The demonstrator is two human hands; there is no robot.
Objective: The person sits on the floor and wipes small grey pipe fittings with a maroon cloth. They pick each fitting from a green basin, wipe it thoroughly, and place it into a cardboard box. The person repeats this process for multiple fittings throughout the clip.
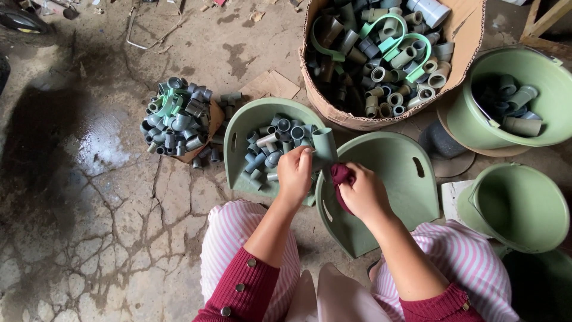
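Note:
My left hand (294,174) grips a grey-green plastic pipe fitting (325,146), holding it upright over two green trays. My right hand (363,192) is closed on a dark red cloth (340,176) and presses it against the lower end of the fitting. Below the left hand sits a green tray (238,128) heaped with several grey pipe fittings (275,146). Under my right hand lies a second green tray (396,173) with nothing in it.
A cardboard box (462,36) full of pipe fittings stands at top centre. A green bucket (539,77) with a few fittings and another green bucket (524,206) stand at right. A heap of fittings (176,116) lies on the cracked concrete floor at left.

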